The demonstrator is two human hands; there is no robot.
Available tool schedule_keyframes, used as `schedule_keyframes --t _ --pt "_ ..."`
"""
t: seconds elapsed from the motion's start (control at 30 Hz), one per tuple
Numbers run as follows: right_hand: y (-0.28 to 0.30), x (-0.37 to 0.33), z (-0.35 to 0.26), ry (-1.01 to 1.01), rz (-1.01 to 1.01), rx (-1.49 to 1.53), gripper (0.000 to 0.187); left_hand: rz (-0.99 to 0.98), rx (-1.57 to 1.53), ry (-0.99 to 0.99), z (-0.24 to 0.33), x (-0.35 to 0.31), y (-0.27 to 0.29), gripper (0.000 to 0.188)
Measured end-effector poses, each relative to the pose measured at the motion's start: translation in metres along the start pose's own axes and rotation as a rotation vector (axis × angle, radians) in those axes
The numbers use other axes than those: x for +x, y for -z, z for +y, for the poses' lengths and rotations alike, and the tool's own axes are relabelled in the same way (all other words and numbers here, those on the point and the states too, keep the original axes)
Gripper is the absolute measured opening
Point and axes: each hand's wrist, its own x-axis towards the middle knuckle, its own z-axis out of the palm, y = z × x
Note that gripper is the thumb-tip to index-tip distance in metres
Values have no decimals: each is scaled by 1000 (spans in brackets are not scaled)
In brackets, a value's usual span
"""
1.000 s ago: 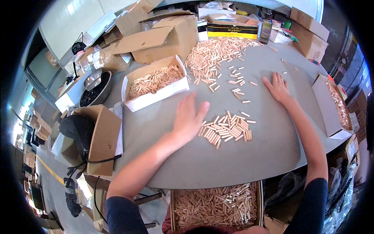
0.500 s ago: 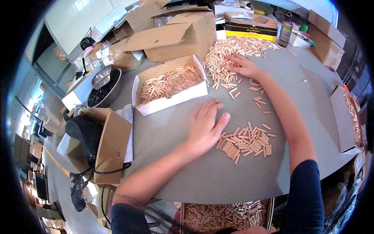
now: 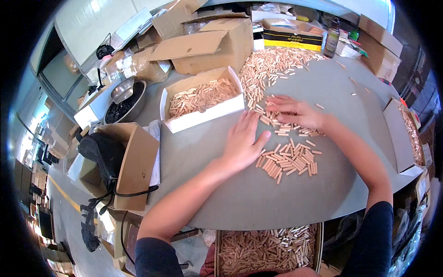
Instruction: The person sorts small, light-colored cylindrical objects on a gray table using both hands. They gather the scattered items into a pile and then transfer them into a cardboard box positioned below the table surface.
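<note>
Wooden dowel pins are spread over the grey table (image 3: 203, 203). My left hand (image 3: 241, 144) rests with fingers stretched out and thumb apart, beside a small flat cluster of dowel pins (image 3: 291, 159). Just beyond that cluster, my right hand (image 3: 297, 113) lies over loose dowel pins, its fingers extended; some pins show around its edges. A larger heap of dowel pins (image 3: 264, 67) sits farther back. To the left of the heap, a white open carton (image 3: 207, 118) is partly filled with the same pins.
Below the table's near edge is an open box (image 3: 320, 247) full of dowel pins. At right stands another white carton (image 3: 394, 143) of pins. A cardboard box (image 3: 138, 171) with a black object and metal bowls (image 3: 140, 104) are at left. A bottle (image 3: 332, 39) stands at the back.
My right hand has moved from the large heap toward me, and dowel pins now lie spread beneath and around it. My left hand stays near the small cluster, its fingertips closer to the loose pins.
</note>
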Motion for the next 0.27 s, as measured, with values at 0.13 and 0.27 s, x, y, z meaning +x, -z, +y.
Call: schedule_keyframes --t 0.13,0.27 --pt "-16 -24 -33 26 -37 -83 58 -105 86 -89 5 -4 0 79" --pt "-24 -46 -62 -15 -84 -190 65 -166 83 -198 4 -12 -4 82"
